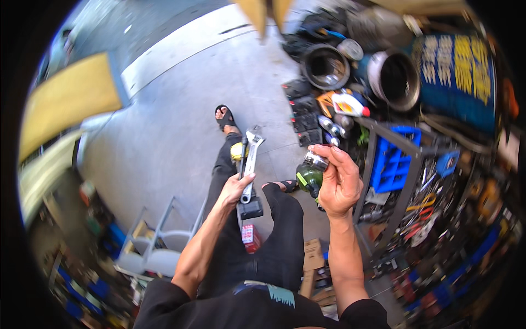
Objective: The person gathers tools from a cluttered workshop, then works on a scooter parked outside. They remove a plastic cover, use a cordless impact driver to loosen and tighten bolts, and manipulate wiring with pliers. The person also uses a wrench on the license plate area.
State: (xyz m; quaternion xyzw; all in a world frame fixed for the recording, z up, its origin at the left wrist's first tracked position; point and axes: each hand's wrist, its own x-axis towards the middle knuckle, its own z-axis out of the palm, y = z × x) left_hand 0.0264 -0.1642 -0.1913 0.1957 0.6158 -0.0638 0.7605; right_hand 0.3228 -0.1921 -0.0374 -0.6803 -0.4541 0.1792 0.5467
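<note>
My left hand (235, 189) is closed round a silver adjustable wrench (251, 162), jaws upward, together with a dark tool (251, 208) that has a black shaft. A yellow round item (237, 150) shows at the upper end of this bundle, partly hidden. My right hand (339, 181) grips a green tool (311, 178) by its silver end (316, 160), with the fingers curled over the metal. Both hands are in front of my body, above my legs.
Grey chairs (148, 257) stand at lower left, a yellow panel (71, 98) farther left. Right are metal pots (394, 77), a blue drum (455, 104), black cases (301, 115) and a frame (400, 219) with blue crates (392, 164) and loose tools. Cardboard (313, 255) lies below.
</note>
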